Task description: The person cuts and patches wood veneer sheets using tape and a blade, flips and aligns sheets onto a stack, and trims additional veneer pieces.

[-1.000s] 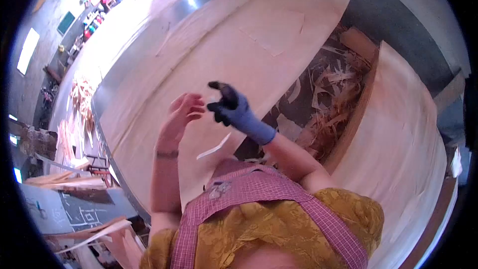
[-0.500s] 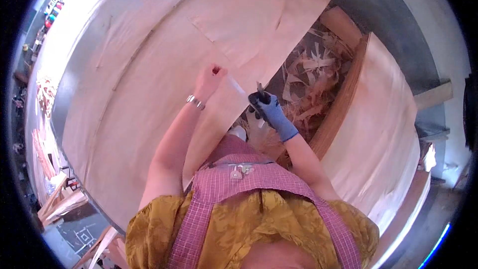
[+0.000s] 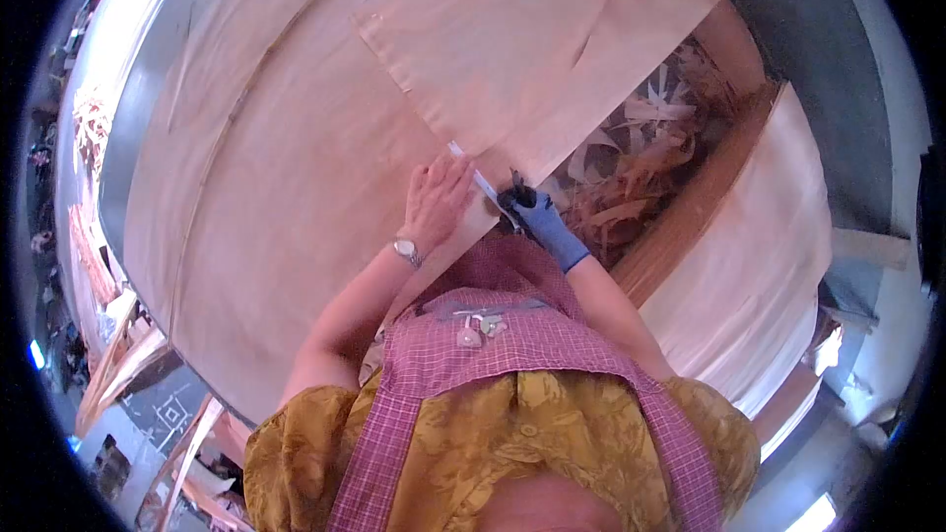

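Observation:
A pale wood veneer sheet [image 3: 325, 187] lies in front of me, with a smaller veneer piece [image 3: 493, 49] on top. A narrow white strip of tape [image 3: 483, 183] runs along the sheet near its right corner. My left hand [image 3: 440, 200] lies flat on the sheet, fingers stretched and fingertips pressing beside and on the tape. My right hand [image 3: 537, 217], in a blue glove with black fingers, is closed at the sheet's edge around the tape's lower end. Something dark and pointed sticks up from its fingers; I cannot make out its kind.
Torn veneer scraps [image 3: 631, 177] fill the gap right of the sheet. Beyond them stands a thick veneer stack [image 3: 749, 227] with a brown layered edge. More scraps [image 3: 123, 365] lie at the lower left. A grey metal surface [image 3: 818, 59] borders the far right.
My left hand has gone from a pinch above the sheet to lying flat on the tape. The tape, stretched between my hands before, now rests on the veneer. My view has shifted slightly.

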A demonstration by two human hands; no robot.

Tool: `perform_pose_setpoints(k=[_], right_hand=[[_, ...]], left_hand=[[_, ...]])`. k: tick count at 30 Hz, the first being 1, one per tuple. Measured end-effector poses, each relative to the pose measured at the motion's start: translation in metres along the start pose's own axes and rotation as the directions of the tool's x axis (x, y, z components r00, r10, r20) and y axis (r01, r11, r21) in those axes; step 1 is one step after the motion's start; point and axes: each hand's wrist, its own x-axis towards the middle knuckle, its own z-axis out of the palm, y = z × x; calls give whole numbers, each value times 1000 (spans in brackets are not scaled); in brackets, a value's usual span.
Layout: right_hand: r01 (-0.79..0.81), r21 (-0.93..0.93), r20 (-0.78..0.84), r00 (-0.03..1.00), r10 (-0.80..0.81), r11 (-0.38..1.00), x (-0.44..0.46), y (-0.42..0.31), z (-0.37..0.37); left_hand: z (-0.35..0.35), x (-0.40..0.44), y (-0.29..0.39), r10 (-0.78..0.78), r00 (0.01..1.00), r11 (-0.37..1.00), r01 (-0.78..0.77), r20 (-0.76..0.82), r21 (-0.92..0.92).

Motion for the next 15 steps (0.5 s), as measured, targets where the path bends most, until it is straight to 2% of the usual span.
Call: perform_pose_setpoints(k=[1, 2, 3, 4, 5, 6, 7, 9, 10, 12, 13, 14, 15], right_hand=[[16, 22, 44, 999, -17, 1000, -1, -12, 0], [-53, -23, 114, 992, 55, 998, -6, -27, -5], [178, -377, 91, 984, -155, 909, -4, -38, -13], [353, -676, 143, 924, -355, 647, 0, -47, -26], [437, -861, 262, 820, -509, 260, 6, -58, -42], [273, -915, 167, 926, -337, 298, 14, -72, -58], [324, -826, 114, 898, -426, 461, 26, -75, -77], [449, -545, -25, 836, -548, 708, 58, -80, -127], [389, -287, -103, 896, -432, 875, 65, -107, -144], [239, -188, -72, 964, -256, 953, 92, -127, -183], [153, -140, -49, 986, -161, 978, 102, -137, -200], [64, -195, -31, 997, -72, 979, 112, -145, -211], [58, -166, -15, 998, -61, 984, 119, -147, -217]], left_hand=[[0, -4, 5, -14, 1000, 1000, 14, 20, 12], [1, -7, 7, -26, 999, 999, 25, 36, 24], [2, -8, 8, -35, 998, 999, 33, 49, 36], [1, -7, 11, -52, 997, 998, 50, 64, 22], [0, -4, 12, -65, 995, 998, 65, 74, 11], [-1, 1, 14, -73, 994, 997, 73, 85, 0], [-6, 2, 15, -98, 987, 995, 98, 124, 4], [-13, 22, 24, -163, 965, 987, 162, 207, 23], [-15, 45, 32, -227, 955, 974, 222, 191, 47], [-16, 94, 49, -353, 923, 935, 342, 153, 91], [-4, 117, 56, -340, 929, 940, 331, 145, 84], [13, 144, 63, -325, 936, 945, 317, 136, 76], [28, 169, 70, -312, 942, 950, 305, 124, 67]])
